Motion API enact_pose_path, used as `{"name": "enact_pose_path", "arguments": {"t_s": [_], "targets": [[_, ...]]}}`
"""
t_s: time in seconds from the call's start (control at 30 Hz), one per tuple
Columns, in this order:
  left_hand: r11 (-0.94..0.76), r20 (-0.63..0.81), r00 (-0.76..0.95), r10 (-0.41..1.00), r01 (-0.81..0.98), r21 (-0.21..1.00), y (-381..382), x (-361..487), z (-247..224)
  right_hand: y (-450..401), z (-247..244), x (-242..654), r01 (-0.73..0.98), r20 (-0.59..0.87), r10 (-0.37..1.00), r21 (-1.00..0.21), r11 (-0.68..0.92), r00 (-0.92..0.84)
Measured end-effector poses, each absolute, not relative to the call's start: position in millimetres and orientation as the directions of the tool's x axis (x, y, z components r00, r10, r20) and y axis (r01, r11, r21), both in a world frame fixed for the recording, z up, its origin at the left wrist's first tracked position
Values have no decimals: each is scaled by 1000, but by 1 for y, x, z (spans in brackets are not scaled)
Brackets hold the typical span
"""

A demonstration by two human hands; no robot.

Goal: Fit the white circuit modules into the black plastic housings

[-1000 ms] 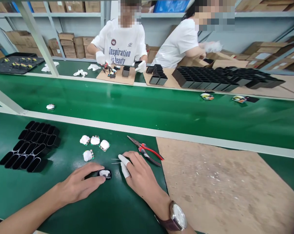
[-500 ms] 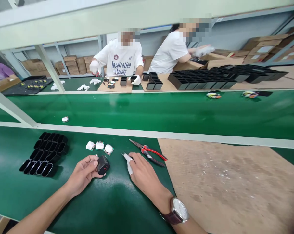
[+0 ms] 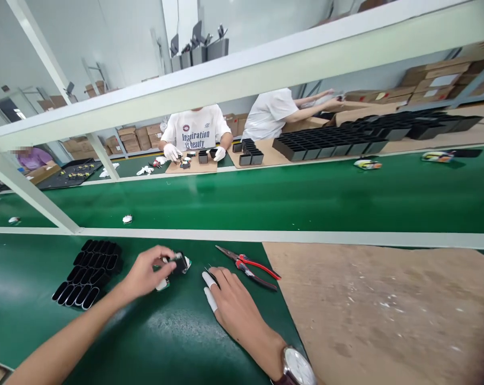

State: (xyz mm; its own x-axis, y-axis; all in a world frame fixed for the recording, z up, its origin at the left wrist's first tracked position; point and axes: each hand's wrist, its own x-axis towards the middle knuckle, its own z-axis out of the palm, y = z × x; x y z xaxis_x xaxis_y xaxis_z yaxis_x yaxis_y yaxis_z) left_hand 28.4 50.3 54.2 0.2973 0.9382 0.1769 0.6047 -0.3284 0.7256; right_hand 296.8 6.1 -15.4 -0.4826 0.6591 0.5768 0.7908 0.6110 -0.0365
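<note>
Between the thumb and fingers of my left hand is a small black charger, turned so its near end shows dark. Small circuit boards with white tops lie around and under it; one board shows below my fingers, and the rest are mostly hidden. My right hand, with white covers on two fingers, rests on the green bench and is closed around thin dark tweezers whose tips poke out past the fingers. Red-and-black long-nose pliers lie just beyond that hand.
Rows of black oval housings stand at the left. A cardboard sheet covers the right side. Past a white rail runs a green conveyor belt carrying a white-topped board. Two co-workers sit opposite, beside many black cases.
My left hand has moved the charger over the boards and tilted it. My right hand stays in about the same place. The view has tilted up, and another board appears on the belt at far left.
</note>
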Motion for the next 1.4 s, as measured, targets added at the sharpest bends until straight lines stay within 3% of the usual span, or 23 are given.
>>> {"name": "enact_pose_path", "arguments": {"t_s": [0.1,0.23,0.53,0.7,0.87,0.93,1.0,1.03,1.13,1.23,1.4], "targets": [[-307,244,197,950,741,597,118,12,64,8,-22,297,795,590,659,-47,604,-466],[-152,233,44,971,869,470,188,-8,63,10,-30,297,813,593,676,-59,580,-439],[21,99,-42,994,979,204,214,-53,64,11,-31,294,841,520,740,-73,536,-427],[-73,101,51,994,971,226,207,-52,78,14,-27,299,839,495,750,-73,539,-439],[-315,143,282,949,882,351,135,-8,84,14,-21,302,820,496,733,-72,568,-465],[-415,79,425,902,803,428,87,13,83,13,-19,302,806,502,723,-81,586,-475],[-473,-96,630,771,666,576,41,28,81,12,-17,302,790,510,709,-88,606,-487],[-485,-139,669,730,651,584,23,32,78,11,-16,302,782,514,701,-90,617,-494],[-535,-115,677,727,663,523,-3,32,66,9,-15,299,760,517,681,-86,644,-519],[-584,68,625,778,677,447,1,22,47,9,-18,296,751,524,663,-65,657,-535],[-670,296,602,742,673,313,13,16,17,15,-27,295,762,567,641,-35,647,-518]]}}
